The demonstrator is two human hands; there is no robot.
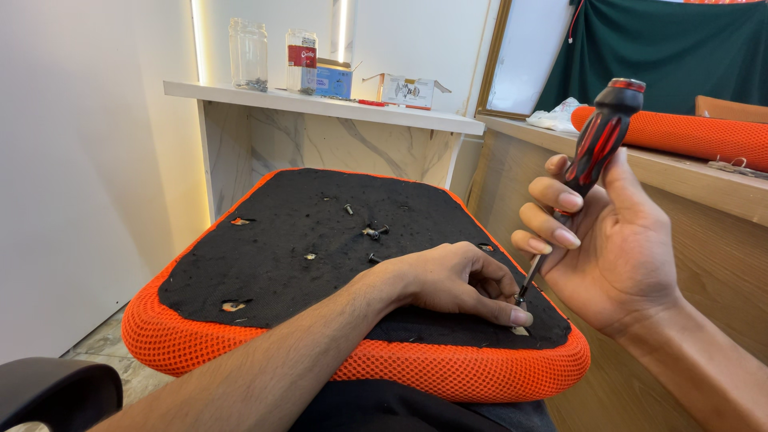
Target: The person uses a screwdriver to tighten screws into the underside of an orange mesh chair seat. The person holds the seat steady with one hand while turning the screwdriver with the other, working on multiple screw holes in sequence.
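From the head camera, an upturned seat cushion lies across the person's lap; its underside is matte black felt, fuzzy and flecked with lint, bordered by a bulging rim of bright orange open-weave mesh; small torn holes in the felt show orange beneath. Loose dark screws lie scattered near the middle of the felt. The right hand is clenched around a screwdriver with a glossy black-and-red moulded handle, fingers curled about the grip and thumb up along its side; the thin steel shaft slants down and left to the felt near the cushion's right front corner. The left hand rests palm-down on the felt, forearm reaching in from lower left, its forefinger and thumb pinched about the shaft's tip; what lies under the tip cannot be made out. Behind, a white marble-veined shelf carries a clear glass jar and small boxes.
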